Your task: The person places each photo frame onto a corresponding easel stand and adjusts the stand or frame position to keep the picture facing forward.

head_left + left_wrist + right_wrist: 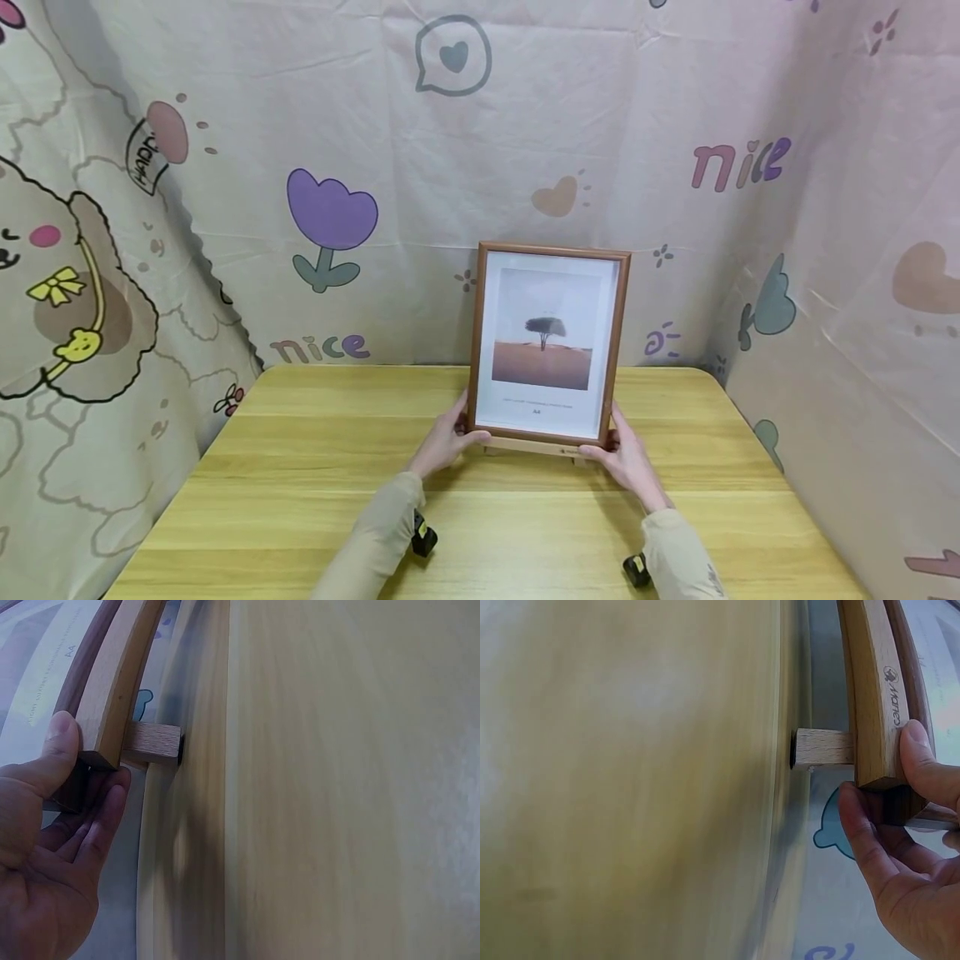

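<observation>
A brown wooden picture frame (547, 423) with a print of a lone tree stands upright, leaning slightly back, on a light wooden stand (525, 446). My left hand (444, 442) grips the frame's lower left corner, thumb on the front and fingers behind and below. At the lower right corner my right hand (626, 458) holds it the same way. In the left wrist view, the stand's ledge (112, 682) runs along the frame's bottom edge, with a short wooden foot (154, 742) under it. Lettering marks the ledge (881, 697) in the right wrist view, where another foot (823, 747) shows.
The stand rests on a light wooden table (315, 467) near its back edge. Patterned cloth (450, 150) hangs behind and along both sides. Black wrist cameras (423, 537) sit by the sleeves.
</observation>
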Available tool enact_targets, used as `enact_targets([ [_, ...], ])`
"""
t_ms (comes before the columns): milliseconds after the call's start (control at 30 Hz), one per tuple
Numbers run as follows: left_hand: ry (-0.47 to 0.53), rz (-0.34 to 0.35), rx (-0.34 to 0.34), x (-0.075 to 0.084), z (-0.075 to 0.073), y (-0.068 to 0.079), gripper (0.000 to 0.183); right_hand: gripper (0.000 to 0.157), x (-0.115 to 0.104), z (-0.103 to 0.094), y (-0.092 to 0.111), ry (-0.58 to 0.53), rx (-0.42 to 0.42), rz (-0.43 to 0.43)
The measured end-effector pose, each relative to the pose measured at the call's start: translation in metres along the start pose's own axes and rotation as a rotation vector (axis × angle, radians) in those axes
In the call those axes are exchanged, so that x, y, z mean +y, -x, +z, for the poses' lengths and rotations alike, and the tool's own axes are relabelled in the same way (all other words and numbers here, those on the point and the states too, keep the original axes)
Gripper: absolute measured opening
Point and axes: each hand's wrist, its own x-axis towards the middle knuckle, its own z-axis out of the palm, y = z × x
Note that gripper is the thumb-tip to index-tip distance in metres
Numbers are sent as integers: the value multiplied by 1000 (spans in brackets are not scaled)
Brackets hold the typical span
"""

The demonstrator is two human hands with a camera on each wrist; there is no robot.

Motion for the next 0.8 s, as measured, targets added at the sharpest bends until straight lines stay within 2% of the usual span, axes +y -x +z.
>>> enact_targets([
  [200,-27,28,35,-2,-1,1,99,106,-4,1,0,16,-7,13],
  [800,-46,-10,61,-3,-8,8,100,107,-6,10,-6,18,-9,-2],
])
